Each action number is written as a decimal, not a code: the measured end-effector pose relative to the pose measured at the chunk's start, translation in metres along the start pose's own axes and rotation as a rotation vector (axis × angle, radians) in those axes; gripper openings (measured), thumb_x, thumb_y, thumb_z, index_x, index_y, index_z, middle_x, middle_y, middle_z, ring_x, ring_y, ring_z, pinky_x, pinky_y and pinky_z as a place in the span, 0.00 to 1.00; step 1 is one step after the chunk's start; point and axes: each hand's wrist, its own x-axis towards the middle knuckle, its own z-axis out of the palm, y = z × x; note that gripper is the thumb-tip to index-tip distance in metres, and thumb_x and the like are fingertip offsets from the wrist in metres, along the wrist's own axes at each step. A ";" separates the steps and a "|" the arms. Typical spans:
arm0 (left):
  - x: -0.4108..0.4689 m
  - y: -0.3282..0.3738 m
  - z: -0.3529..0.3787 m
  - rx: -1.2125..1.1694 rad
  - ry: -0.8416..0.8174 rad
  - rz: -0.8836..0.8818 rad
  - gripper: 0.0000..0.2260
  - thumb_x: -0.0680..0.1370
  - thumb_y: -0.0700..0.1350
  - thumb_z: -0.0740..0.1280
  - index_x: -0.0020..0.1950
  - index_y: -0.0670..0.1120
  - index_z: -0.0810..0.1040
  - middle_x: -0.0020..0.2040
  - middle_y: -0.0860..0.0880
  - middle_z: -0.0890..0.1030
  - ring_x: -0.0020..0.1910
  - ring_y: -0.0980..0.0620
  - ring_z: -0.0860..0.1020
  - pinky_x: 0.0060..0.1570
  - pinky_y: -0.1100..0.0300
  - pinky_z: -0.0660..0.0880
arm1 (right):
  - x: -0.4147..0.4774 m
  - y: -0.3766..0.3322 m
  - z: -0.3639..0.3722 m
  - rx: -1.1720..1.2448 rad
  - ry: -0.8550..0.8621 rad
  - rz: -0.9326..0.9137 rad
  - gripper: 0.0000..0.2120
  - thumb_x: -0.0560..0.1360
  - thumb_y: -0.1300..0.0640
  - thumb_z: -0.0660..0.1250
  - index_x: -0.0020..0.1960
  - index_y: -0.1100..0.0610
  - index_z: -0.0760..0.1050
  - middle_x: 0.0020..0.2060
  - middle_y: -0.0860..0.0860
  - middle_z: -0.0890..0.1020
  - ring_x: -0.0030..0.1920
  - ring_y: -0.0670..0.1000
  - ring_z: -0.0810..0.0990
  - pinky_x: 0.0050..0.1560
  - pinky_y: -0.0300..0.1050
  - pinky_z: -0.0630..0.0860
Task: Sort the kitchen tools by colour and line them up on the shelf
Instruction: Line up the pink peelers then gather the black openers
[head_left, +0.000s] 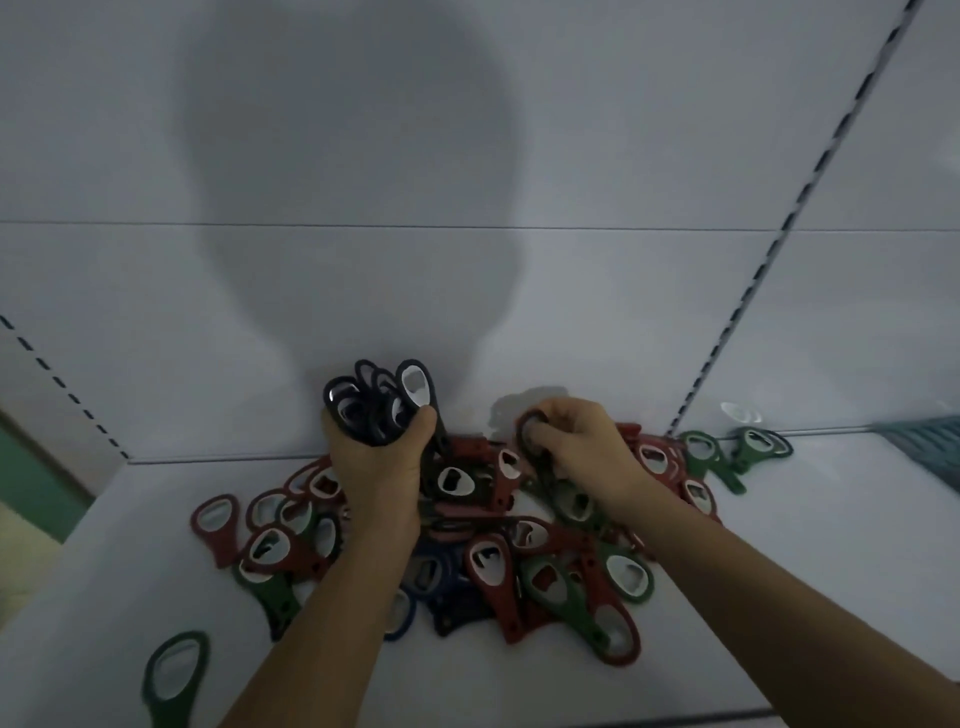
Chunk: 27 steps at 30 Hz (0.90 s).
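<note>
Black openers (379, 405) upright, heads up

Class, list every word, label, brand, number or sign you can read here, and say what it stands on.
No text can be read anywhere.
On the pile of bottle openers: any marking is too blurred to read.
On the dark openers gripped by the left hand: none.
On the single dark opener held by the right hand: none.
On the shelf and back panel: none.
</note>
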 end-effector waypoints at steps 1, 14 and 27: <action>0.000 0.003 0.003 0.025 -0.036 0.029 0.33 0.66 0.38 0.81 0.67 0.54 0.74 0.61 0.52 0.82 0.57 0.54 0.82 0.62 0.46 0.79 | 0.002 0.001 -0.006 0.037 0.026 0.032 0.06 0.80 0.63 0.68 0.48 0.62 0.83 0.41 0.57 0.86 0.39 0.55 0.84 0.40 0.43 0.82; -0.078 -0.050 0.128 0.042 -0.752 -0.150 0.32 0.68 0.41 0.78 0.70 0.42 0.73 0.62 0.39 0.82 0.61 0.39 0.81 0.58 0.44 0.80 | -0.036 0.016 -0.132 0.579 0.080 -0.111 0.04 0.73 0.58 0.73 0.44 0.59 0.82 0.40 0.58 0.84 0.40 0.56 0.83 0.43 0.49 0.82; -0.224 -0.171 0.319 0.272 -0.861 0.079 0.38 0.69 0.24 0.74 0.74 0.46 0.66 0.60 0.55 0.82 0.61 0.51 0.82 0.55 0.55 0.82 | -0.089 0.137 -0.358 0.209 -0.036 0.007 0.16 0.86 0.50 0.56 0.70 0.53 0.73 0.59 0.55 0.82 0.58 0.56 0.83 0.51 0.56 0.84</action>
